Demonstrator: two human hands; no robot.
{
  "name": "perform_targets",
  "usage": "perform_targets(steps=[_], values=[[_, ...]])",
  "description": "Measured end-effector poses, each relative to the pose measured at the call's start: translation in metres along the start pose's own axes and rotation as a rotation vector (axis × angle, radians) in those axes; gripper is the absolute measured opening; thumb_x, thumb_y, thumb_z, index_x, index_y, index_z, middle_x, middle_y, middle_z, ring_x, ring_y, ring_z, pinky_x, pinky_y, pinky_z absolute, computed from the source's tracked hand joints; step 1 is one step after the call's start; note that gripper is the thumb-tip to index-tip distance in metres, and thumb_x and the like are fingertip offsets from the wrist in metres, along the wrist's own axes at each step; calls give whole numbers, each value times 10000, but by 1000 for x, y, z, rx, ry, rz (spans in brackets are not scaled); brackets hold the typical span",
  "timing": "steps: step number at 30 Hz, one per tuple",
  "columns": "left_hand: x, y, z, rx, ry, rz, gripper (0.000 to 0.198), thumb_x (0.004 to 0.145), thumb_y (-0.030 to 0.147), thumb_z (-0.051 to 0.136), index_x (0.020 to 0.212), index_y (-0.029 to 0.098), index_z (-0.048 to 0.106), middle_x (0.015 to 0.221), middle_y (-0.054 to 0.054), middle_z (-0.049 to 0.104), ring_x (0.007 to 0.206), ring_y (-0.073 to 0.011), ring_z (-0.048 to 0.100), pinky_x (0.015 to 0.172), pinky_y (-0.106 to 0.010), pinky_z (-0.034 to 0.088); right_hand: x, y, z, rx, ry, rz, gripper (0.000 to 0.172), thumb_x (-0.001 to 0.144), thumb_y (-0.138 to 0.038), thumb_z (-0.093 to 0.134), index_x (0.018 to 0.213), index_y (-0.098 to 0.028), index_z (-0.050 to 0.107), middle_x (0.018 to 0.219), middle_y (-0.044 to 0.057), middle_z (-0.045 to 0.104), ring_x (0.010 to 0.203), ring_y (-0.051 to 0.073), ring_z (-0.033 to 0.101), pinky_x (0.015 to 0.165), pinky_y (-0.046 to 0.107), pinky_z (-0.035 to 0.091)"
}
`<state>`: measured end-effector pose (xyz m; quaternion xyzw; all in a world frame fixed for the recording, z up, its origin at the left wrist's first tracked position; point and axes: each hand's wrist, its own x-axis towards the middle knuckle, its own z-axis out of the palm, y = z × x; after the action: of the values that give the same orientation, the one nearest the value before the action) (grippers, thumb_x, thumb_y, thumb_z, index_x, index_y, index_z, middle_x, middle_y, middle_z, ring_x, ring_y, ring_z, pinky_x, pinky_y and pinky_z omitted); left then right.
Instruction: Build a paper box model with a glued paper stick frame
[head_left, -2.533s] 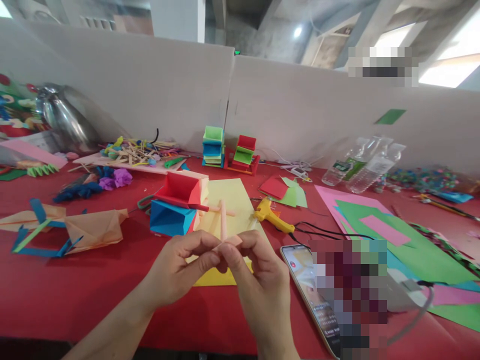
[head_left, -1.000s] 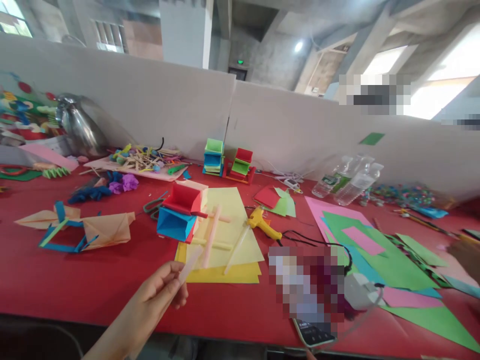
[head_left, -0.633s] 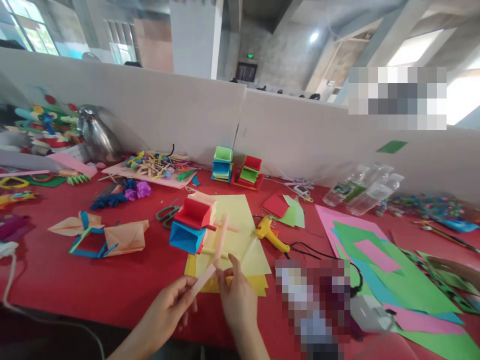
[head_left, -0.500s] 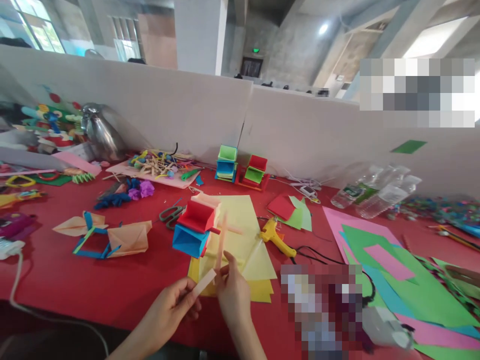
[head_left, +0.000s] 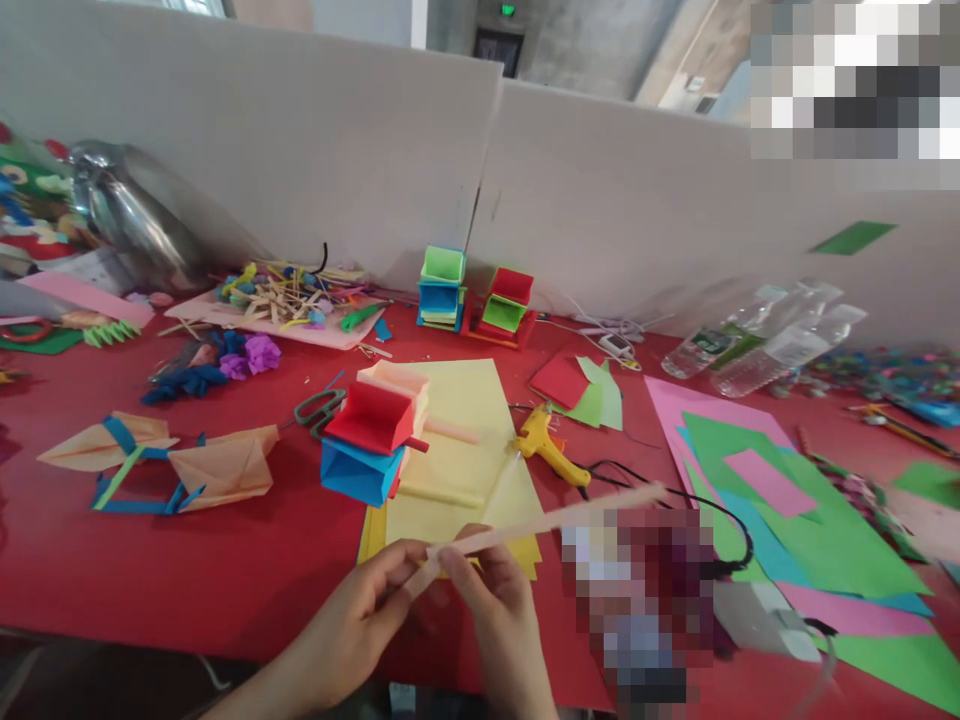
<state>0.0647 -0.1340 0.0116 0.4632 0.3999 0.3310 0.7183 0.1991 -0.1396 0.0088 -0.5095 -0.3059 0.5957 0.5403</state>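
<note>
One left hand [head_left: 379,605] and one right hand [head_left: 495,595] make two hands. They hold two strips — one long strip [head_left: 574,515] and one short strip [head_left: 424,577]. There is one yellow glue gun [head_left: 551,450], one pair of scissors [head_left: 322,410] and one silver jug [head_left: 142,225]. The clear bottles [head_left: 791,350] add up to three. One green-and-blue tower [head_left: 441,292] and one red-and-green tower [head_left: 508,300] make two towers. Closer up, I see one big red box [head_left: 371,415] and one big blue box [head_left: 360,472]. There are two thin rolls — one peach roll [head_left: 454,432] and one yellow roll [head_left: 442,494]. One green patch [head_left: 855,238] is on the wall [head_left: 615,180]. The little sticks [head_left: 277,303] are too jumbled to count.
</note>
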Motion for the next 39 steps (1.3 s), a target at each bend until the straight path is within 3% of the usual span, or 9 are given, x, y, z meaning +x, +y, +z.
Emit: perform_targets(steps=[6,13,17,20,23,25,26,34,39], values=[[-6,-4,-7,67,17,-3,213,871,345,472,990,192,559,866,-23,615,811,-143,554,730,-235,418,3,-4,-5,-42,-68,49,215,688,-314,694,801,-157,599,659,-3,626,618,122,560,607,239,441],[-7,-10,-3,134,73,6,263,835,410,516,799,154,563,683,14,542,633,-96,478,568,-192,359,-2,10,-4,-180,-145,-33,181,753,-332,627,739,-176,536,652,-22,574,598,116,530,577,237,429],[-2,-14,-6,68,99,-2,280,808,409,559,708,148,537,603,15,564,587,-91,505,575,-197,382,0,8,-15,-346,-144,-133,190,800,-370,559,825,-181,554,712,5,593,662,143,560,620,261,455],[-3,-13,-12,-138,114,-60,263,752,387,636,705,147,536,622,-5,622,582,-93,552,604,-207,424,20,-10,-37,-698,61,-310,278,839,-367,484,1031,-177,549,915,73,626,816,192,583,715,314,468],[-7,-5,-19,-231,147,-123,272,706,368,681,700,148,521,633,-18,648,549,-93,569,574,-207,434,49,-38,-59,-1338,286,-454,329,819,-264,492,1113,-124,534,1140,154,564,1046,271,506,852,381,412],[-9,3,-24,-210,155,-138,282,693,373,685,715,155,506,622,-16,650,518,-97,569,533,-205,424,70,-55,-67,-1716,360,-331,360,833,-206,443,1179,-118,490,1187,158,542,1065,290,489,858,400,393],[-8,6,-26,-177,147,-139,286,692,379,681,725,158,503,622,-14,650,514,-100,570,528,-208,425,80,-62,-69,-1768,386,-290,363,825,-170,431,1178,-104,488,1177,177,543,1062,312,489,846,424,385],[2,15,-61,574,-15,-86,255,794,404,509,709,165,531,659,-9,640,603,-138,600,583,-235,425,130,-76,-71,-1817,280,-202,358,733,-47,464,1075,-96,558,1076,182,557,975,280,559,747,353,409],[-15,16,-89,613,-102,-190,273,805,428,475,765,168,545,703,-14,649,622,-137,599,566,-218,420,131,-97,-87,-1710,343,-313,406,687,-111,536,1093,-105,543,1019,161,557,867,247,573,669,312,427]])
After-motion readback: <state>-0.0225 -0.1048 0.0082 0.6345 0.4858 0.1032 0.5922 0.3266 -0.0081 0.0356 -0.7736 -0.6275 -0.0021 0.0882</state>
